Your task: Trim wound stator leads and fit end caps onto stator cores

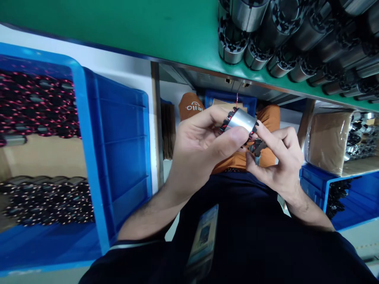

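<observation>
Silver metal cylinder with black toothed ends [241,120] lies tilted in my left hand [197,146], red wire [237,100] jutting; dark metal tool [258,148] in my right hand [276,163].

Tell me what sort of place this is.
Probably a factory workstation, perhaps for motor parts: metal cylinders crowd a green bench, a blue crate holds packed red-wired parts, and the left hand holds a similar wired cylinder.

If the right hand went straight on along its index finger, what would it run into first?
The right hand would meet the metal cylinder held in the left hand. Its index fingertip appears right at the cylinder's black toothed end, though actual contact is hard to judge.
</observation>
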Tool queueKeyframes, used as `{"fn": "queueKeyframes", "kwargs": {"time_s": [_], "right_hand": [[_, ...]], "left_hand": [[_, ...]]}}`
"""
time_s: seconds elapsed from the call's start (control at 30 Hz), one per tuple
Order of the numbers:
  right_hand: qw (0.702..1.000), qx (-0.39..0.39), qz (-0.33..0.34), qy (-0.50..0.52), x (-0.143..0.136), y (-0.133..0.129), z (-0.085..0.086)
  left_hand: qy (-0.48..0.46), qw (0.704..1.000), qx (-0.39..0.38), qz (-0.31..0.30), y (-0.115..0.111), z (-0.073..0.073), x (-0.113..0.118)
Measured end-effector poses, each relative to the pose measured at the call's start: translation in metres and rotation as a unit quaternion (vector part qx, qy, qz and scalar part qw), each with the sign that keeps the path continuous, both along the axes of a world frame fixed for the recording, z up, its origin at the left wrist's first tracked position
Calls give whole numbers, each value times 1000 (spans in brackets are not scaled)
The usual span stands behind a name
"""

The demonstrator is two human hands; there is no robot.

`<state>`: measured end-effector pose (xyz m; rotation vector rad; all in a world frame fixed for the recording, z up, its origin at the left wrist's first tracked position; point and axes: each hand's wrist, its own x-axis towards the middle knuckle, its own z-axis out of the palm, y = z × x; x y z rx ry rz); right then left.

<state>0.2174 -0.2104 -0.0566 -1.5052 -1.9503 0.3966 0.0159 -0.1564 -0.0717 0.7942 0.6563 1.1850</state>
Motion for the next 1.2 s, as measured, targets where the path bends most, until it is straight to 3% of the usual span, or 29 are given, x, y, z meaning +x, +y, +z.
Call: {"fn": "queueKeyframes", "kwargs": {"time_s": [0.17,0.57,0.73,0.8,0.87,0.93,0.97,1.0,1.03,1.07,1.13,1.2], "right_hand": [[1000,13,-13,-18,-1,2,2],[998,-24,12,63,6,0,-4],[988,-141,28,61,10,5,-5],[976,-211,36,41,16,6,-10],[963,-269,27,2,27,5,-21],[951,-306,12,-43,41,4,-38],[946,-319,14,-63,47,3,-49],[943,-323,14,-79,54,3,-59],[939,-332,24,-92,59,4,-69],[934,-339,33,-103,63,5,-78],[926,-356,48,-120,69,9,-91],[920,-364,66,-127,71,16,-99]], "left_hand": [[-8,1000,-11,-12,0,2,5],[31,999,-37,8,-2,7,12],[42,992,-91,79,-6,-9,23],[60,985,-125,105,-9,-21,11],[107,973,-148,143,-14,-35,-24],[205,942,-145,222,-24,-44,-84],[275,912,-132,276,-31,-45,-121],[369,861,-115,329,-39,-43,-160],[480,790,-105,367,-46,-41,-198],[531,741,-107,396,-54,-37,-234],[602,664,-120,428,-64,-35,-294],[650,617,-154,415,-68,-43,-334]]}}
